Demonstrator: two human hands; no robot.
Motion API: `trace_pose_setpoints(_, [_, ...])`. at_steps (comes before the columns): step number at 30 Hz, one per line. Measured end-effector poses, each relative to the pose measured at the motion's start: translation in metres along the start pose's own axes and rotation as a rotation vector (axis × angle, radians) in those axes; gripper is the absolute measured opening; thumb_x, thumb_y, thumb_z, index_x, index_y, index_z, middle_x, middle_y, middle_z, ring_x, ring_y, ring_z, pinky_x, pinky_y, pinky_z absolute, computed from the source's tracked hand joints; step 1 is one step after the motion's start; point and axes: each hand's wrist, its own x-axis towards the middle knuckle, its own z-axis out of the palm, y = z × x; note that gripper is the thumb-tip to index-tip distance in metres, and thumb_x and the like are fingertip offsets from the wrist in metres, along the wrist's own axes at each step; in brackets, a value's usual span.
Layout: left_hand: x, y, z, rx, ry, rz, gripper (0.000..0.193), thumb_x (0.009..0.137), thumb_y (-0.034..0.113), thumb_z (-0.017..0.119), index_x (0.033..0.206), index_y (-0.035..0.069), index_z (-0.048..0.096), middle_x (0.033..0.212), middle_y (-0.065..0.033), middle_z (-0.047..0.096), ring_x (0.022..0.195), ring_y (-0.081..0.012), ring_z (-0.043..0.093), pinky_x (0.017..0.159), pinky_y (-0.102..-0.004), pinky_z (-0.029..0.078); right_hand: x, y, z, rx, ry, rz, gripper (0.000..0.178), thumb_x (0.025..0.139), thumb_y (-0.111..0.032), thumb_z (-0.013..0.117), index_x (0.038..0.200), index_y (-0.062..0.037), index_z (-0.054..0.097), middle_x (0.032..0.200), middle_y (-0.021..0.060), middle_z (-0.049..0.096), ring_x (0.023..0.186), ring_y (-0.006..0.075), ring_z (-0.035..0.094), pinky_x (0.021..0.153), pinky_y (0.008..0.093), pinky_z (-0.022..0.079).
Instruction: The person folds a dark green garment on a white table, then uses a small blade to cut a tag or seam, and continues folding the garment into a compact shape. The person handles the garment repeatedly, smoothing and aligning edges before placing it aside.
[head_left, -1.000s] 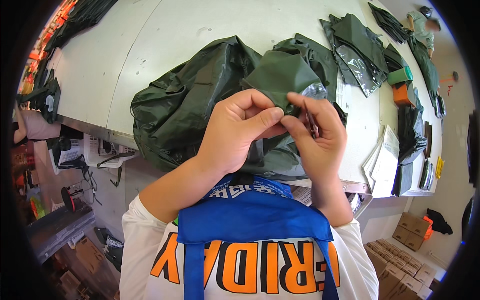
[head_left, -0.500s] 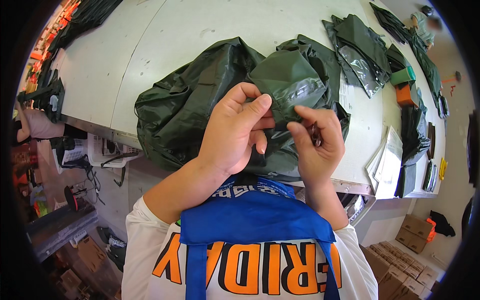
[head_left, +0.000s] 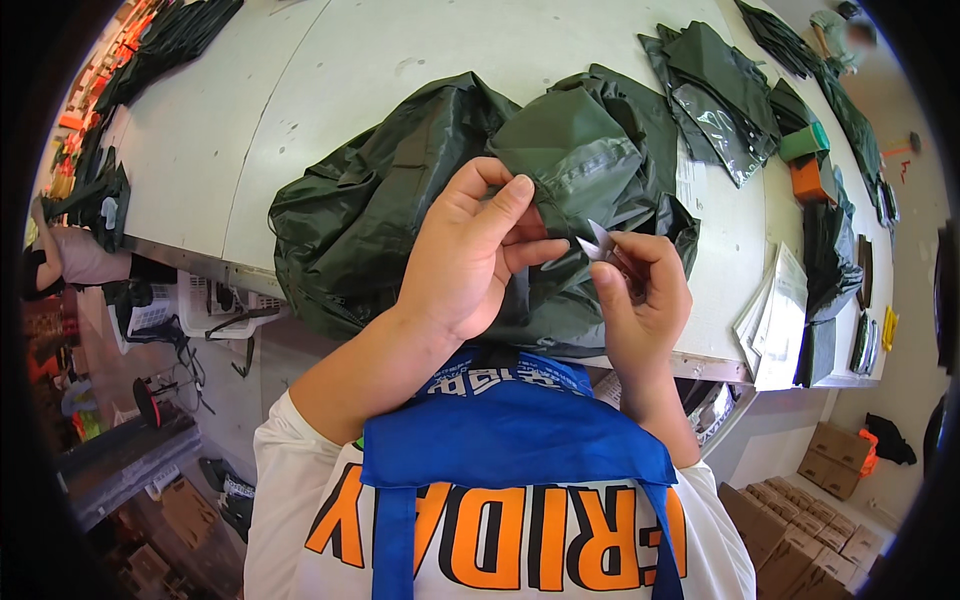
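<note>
A dark green, shiny waterproof garment lies bunched on the table in front of me. My left hand pinches an edge of its fabric between thumb and forefinger, the other fingers curled beneath. Close by on the right, my right hand grips small thread snips. Their two pointed blades are spread apart and point toward the fabric under my left hand. The handle of the snips is mostly covered by my fingers.
Folded dark green pieces with clear plastic lie at the far right of the white table. Paper sheets and an orange box are on the right. White baskets stand below the left edge. Two other people are farther off.
The snips have turned in my right hand, so their blades now show in front of the fingers. My left hand has shifted slightly up and left, still pinching the fabric.
</note>
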Motion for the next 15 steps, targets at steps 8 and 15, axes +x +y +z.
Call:
trace_pose_setpoints(8, [-0.003, -0.001, 0.005, 0.051, -0.016, 0.020, 0.009, 0.097, 0.017, 0.053, 0.100, 0.009, 0.049, 0.094, -0.0079, 0.065, 0.084, -0.0159, 0.066, 0.072, -0.0294, 0.059, 0.009, -0.011, 0.006, -0.094, 0.072, -0.133, 0.027, 0.071, -0.006, 0.081, 0.090, 0.0022, 0.064, 0.081, 0.0079, 0.061, 0.066, 0.0134, 0.059, 0.054, 0.0226, 0.046])
trace_pose_setpoints(15, [-0.003, -0.001, 0.002, 0.066, -0.039, 0.052, 0.010, 0.096, 0.016, 0.054, 0.101, 0.008, 0.049, 0.096, -0.0080, 0.065, 0.086, -0.0159, 0.066, 0.075, -0.0307, 0.059, 0.010, -0.012, 0.003, -0.089, 0.107, -0.160, 0.027, 0.070, -0.008, 0.082, 0.088, 0.0021, 0.065, 0.078, 0.0066, 0.061, 0.063, 0.0117, 0.056, 0.052, 0.0221, 0.043])
